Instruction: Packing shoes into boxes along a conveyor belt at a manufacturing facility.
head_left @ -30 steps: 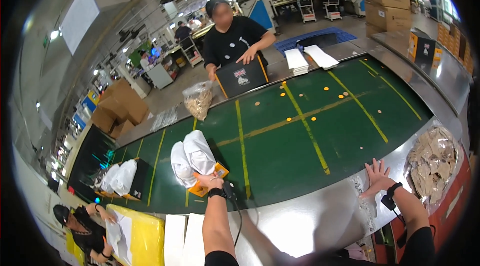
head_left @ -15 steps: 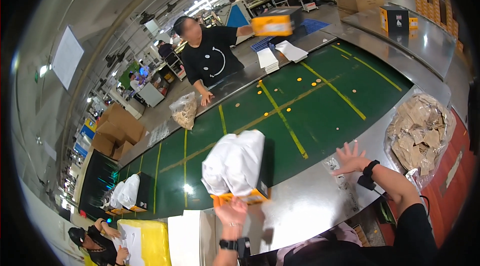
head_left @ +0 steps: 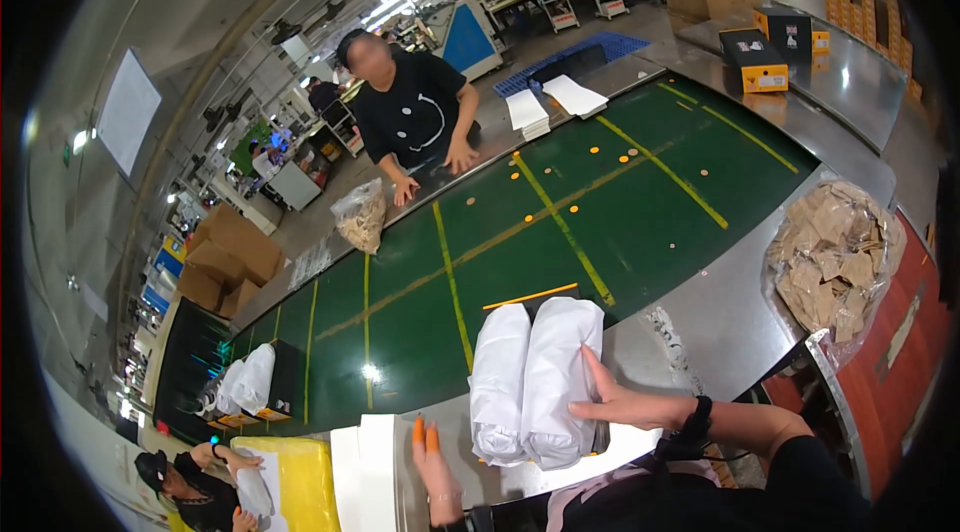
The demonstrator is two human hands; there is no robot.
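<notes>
- Head view: green belt (head_left: 600, 202) with yellow lines runs across the frame, steel tabletop (head_left: 730, 322) along its near edge. Small orange dots lie scattered on the far half of the belt.
- Co-worker in a black shirt (head_left: 415, 117) stands on the far side, both hands on the belt's far rim; a clear bag of tan pieces (head_left: 360, 217) sits beside that person.
- Bigger clear bag of tan cardboard pieces (head_left: 835, 262) rests on the tabletop to the right, well apart from the hands.
- Two white wrapped bundles (head_left: 535, 382) lie side by side at the near edge, on what looks like an open box, with an orange edge (head_left: 530, 297) showing behind them. They sit half on the tabletop, half over the belt's rim.
- Right hand (head_left: 625, 402) lies flat against the right bundle's side, fingers spread, pressing rather than gripping.
- Left hand (head_left: 432, 457) hovers just left of the bundles, fingers (head_left: 425, 432) straight and close together, orange caps on two tips, holding nothing.
- White sheets (head_left: 365, 472) and a yellow bag (head_left: 295, 482) lie to the left; another person (head_left: 200, 477) crouches at lower left.
- More white bundles on a box (head_left: 250, 387) sit far left on the belt.
- Progress, as judged: the pair is settled together in its box but not closed or sent onto the belt; the handling looks roughly midway.
</notes>
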